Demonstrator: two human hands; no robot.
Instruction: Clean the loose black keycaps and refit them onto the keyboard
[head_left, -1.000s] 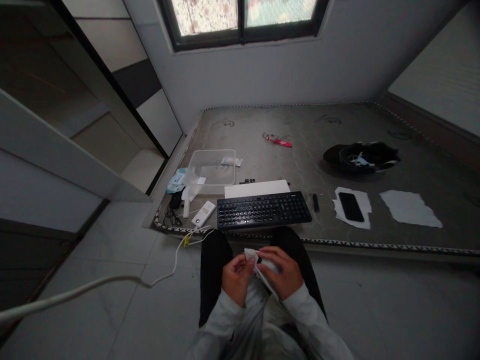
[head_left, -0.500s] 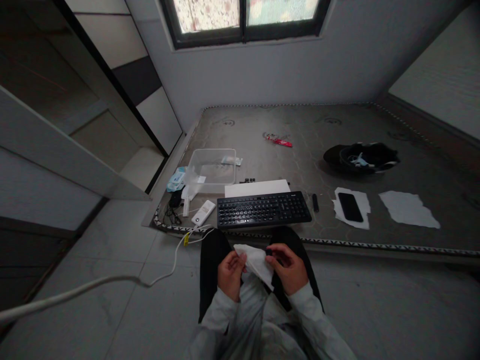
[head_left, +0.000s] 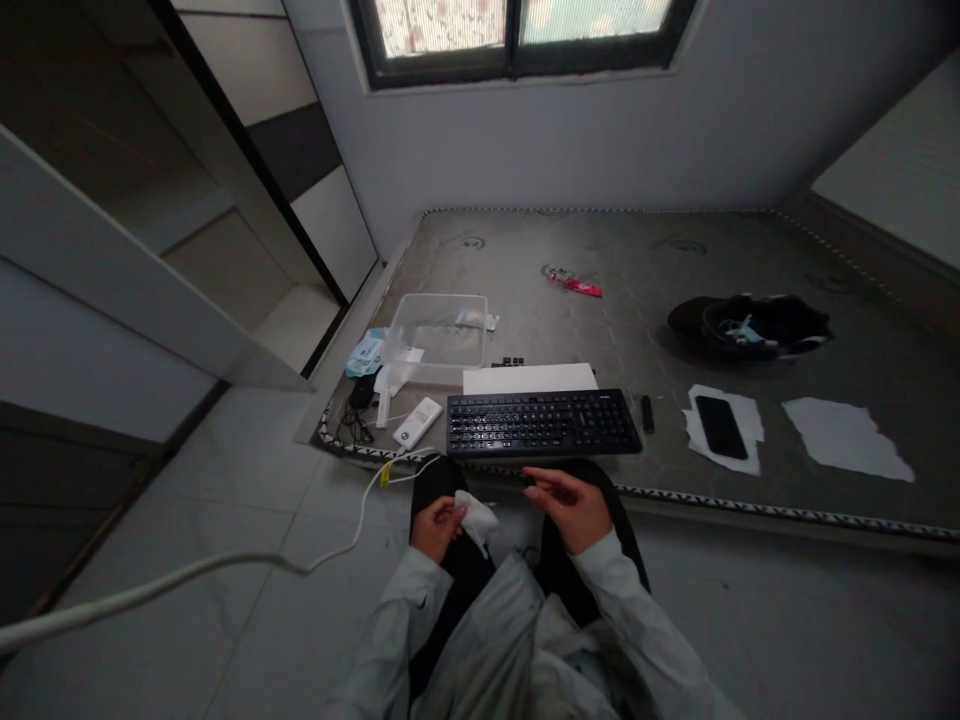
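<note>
My left hand (head_left: 437,528) pinches a crumpled white tissue (head_left: 478,520) over my left knee. Apart from it, my right hand (head_left: 574,508) is raised over the right knee, its thumb and fingers closed on a small black piece that looks like a keycap (head_left: 529,482), mostly hidden by the fingertips. Just beyond both hands a black keyboard (head_left: 544,423) lies at the mattress edge. Behind it is a white sheet or board (head_left: 529,378), with several loose black keycaps (head_left: 513,361) past that.
On the mattress (head_left: 622,340) are a clear plastic box (head_left: 442,335), a white power bank (head_left: 418,423) with a cable, a small black stick (head_left: 647,413), a phone (head_left: 721,428) on paper, another paper sheet (head_left: 847,438), a black cap (head_left: 750,325) and a red wrapper (head_left: 581,286).
My hands have moved apart: the left went left with the tissue, and the right let go of the tissue and rose toward the keyboard. The view has shifted slightly left.
</note>
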